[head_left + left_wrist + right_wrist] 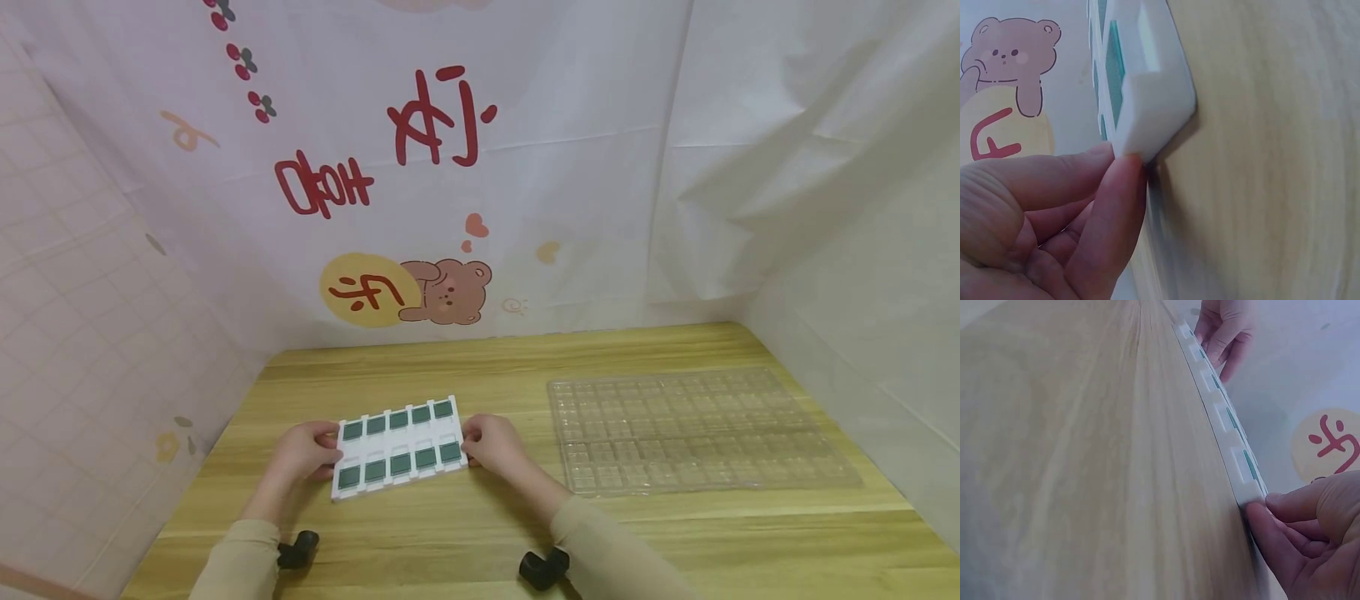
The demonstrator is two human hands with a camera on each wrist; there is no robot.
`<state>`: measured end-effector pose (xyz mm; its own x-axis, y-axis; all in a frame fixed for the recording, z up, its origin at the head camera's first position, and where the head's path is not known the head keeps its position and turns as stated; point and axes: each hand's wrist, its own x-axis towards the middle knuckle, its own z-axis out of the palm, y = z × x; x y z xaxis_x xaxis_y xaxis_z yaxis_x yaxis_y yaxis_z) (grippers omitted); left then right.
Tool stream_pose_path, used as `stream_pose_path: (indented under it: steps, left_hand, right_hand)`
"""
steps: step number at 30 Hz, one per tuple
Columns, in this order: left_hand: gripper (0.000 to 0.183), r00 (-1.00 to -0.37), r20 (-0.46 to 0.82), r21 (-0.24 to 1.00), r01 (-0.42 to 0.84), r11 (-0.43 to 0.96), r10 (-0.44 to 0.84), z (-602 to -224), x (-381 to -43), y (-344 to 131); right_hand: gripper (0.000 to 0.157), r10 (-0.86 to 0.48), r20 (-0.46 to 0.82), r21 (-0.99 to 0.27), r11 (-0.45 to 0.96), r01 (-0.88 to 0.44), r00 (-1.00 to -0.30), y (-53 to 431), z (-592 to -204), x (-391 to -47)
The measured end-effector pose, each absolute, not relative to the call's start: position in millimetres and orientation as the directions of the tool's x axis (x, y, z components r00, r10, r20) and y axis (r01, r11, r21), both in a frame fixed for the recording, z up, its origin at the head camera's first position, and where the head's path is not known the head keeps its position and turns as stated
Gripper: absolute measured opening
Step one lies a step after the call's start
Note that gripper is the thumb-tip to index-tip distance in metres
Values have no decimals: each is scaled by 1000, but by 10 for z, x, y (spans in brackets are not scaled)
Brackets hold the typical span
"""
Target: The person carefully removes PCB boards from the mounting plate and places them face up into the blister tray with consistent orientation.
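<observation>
A white plastic tray (401, 446) with two rows of green square pieces (400, 462) set in its slots is at the middle left of the table in the head view. My left hand (306, 452) pinches its left end between thumb and fingers; the left wrist view shows the thumb and index finger (1110, 206) at the tray's corner (1154, 112). On the other end my right hand (491, 442) pinches the tray's edge, seen close in the right wrist view with thumb and index finger (1279, 537) on the corner. The tray slants a little, its right end farther back.
A clear plastic tray (600, 450) with many square compartments lies on the right side of the wooden table (450, 542). Light printed cloth (570, 200) hangs behind and at both sides. Black wrist devices (543, 569) sit by both sleeves.
</observation>
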<state>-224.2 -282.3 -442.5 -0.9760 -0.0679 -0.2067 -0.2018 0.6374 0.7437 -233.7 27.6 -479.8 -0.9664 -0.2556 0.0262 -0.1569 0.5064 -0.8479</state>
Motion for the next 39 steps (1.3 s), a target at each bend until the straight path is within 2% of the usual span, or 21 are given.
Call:
stream_pose_path:
  steps: [25, 39]
  left_hand:
    - [51, -981, -191, 751, -161, 640, -22, -4427, -2294, -2469]
    - [51, -981, -193, 755, -159, 636, -15, -4455, -2341, -2304]
  right_hand:
    - [9, -263, 88, -801, 554, -225, -961, 627, -4793, -2222]
    - [11, -231, 56, -811, 557, -179, -971, 772, -4770, -2132]
